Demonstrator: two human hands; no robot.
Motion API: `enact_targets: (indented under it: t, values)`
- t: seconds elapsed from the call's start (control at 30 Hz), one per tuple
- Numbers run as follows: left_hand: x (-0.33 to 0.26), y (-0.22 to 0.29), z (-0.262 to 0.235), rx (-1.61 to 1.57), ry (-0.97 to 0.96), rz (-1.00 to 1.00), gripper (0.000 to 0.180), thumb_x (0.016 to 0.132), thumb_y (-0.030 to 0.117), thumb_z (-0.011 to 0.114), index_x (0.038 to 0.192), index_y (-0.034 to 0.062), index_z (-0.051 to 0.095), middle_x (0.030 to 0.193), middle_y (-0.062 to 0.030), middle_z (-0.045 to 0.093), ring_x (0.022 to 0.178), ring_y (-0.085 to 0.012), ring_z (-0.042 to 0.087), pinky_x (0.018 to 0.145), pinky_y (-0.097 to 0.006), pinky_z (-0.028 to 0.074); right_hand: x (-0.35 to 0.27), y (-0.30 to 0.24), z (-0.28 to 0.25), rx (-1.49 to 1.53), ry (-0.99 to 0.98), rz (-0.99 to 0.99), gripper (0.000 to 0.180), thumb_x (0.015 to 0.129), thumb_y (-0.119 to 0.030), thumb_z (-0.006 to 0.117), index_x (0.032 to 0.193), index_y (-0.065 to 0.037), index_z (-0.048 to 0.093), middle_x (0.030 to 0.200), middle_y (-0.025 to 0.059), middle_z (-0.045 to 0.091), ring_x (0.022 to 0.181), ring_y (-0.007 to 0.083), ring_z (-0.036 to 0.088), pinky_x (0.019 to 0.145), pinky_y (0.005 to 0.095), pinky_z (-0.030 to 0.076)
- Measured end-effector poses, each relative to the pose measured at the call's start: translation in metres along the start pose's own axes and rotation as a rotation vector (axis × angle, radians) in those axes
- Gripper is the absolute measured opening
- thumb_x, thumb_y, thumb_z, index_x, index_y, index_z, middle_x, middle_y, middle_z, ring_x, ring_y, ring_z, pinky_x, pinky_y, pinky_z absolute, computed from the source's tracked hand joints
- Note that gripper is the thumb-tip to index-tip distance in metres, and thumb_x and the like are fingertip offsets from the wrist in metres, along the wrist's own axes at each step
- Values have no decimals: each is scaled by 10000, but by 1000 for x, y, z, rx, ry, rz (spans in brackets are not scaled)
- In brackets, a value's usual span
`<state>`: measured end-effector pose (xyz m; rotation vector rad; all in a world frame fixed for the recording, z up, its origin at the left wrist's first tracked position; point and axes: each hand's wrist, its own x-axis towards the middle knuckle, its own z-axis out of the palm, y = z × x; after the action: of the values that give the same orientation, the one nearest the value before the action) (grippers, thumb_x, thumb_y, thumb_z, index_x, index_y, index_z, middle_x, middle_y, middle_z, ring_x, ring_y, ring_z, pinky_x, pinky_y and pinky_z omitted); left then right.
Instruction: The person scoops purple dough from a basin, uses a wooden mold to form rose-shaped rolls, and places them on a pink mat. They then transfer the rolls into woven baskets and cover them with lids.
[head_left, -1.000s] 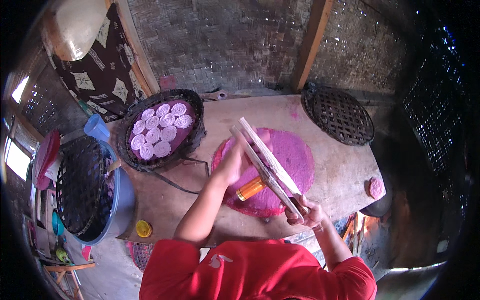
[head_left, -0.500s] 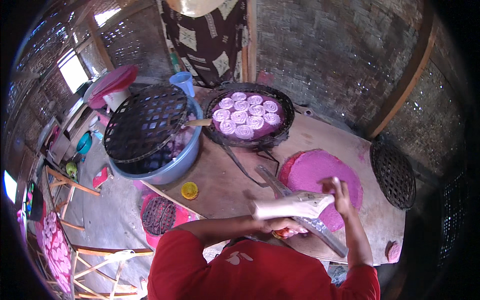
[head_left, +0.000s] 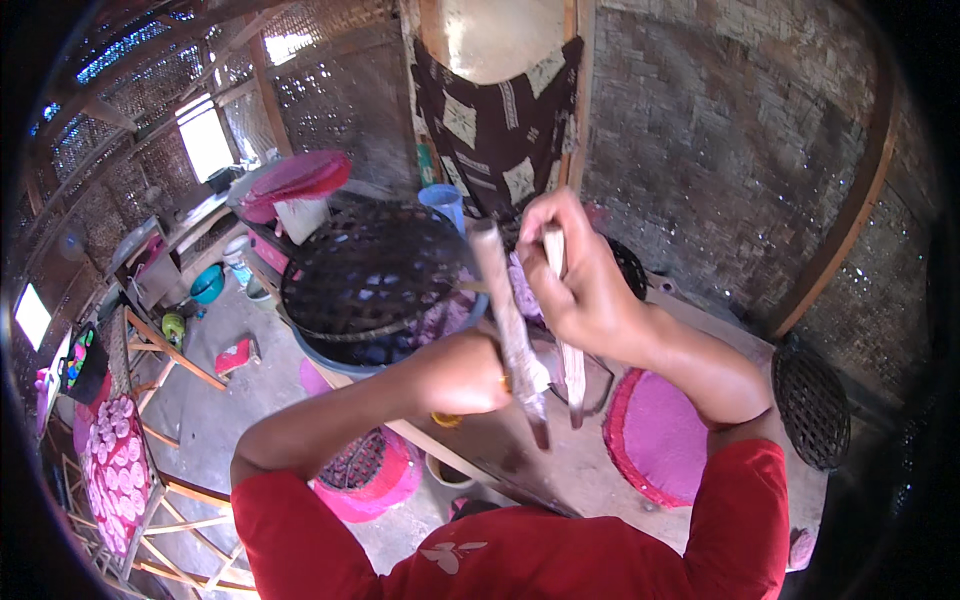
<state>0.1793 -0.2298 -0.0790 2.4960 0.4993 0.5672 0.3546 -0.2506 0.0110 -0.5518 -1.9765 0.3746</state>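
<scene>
– Gripping upper end of pale wooden stick w/ R hand, curled tight round it. Held near-upright, darker tip down.

– And w/ L hand?

– Right up against 2nd stick. Can't tell if gripping; fingers mostly hidden behind wood. Showing there too: small bit of gold-orange, approx. where hand meets stick.

– 2nd stick vs. R hand?

– Just L of it, slightly tilted, also dark tip down, near pale one at lower end. Can't tell if joined.

– Around the grip?

– Below & R of R hand, partly behind forearm: pink round pad on table. Further R: dark lattice disc. Beyond L hand, to its L: blue tub w/ black lattice tray over it. Past tub: blue cup. Just under L forearm: yellow round thing, partly covered.
</scene>
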Motion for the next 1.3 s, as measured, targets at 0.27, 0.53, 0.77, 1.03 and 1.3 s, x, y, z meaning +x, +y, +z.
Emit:
enact_targets:
  t: [0.27,0.53,0.77,1.03,1.3]
  values:
    - [-144,-46,-98,-363,667,-650,212,843,107,625,1036,23,635,869,-79,667,764,-210,665,699,-378,558,79,94,-10,602,799,316,125,950,-71,436,1034,-148,384,739,25,443,535,90,404,454,254,366]
    - [-121,-85,-151,-599,1670,302,253,916,147,611,1148,52,577,983,-67,639,863,-194,633,705,-341,523,89,212,176,993,477,858,350,986,-298,447,1124,21,491,1187,220,547,1068,341,586,971,512,438]
    - [-170,-62,-228,258,1808,-5,226,844,52,661,1058,-21,661,965,-85,661,841,-181,625,704,-315,516,59,322,179,110,22,996,433,833,-243,718,1131,47,597,978,162,687,906,312,667,776,403,537]
    - [-213,-96,-244,1162,1755,-175,279,826,187,659,1024,-6,697,988,-96,688,894,-191,640,795,-334,504,34,286,108,1131,167,1132,118,874,-115,664,968,-57,622,838,51,666,637,141,635,609,296,570]
    - [-186,-191,-236,663,1447,-445,266,832,211,663,995,4,696,937,-80,682,817,-179,624,723,-327,496,-179,142,-112,911,989,825,208,923,-135,568,1082,-18,635,945,71,683,797,147,653,726,291,553]
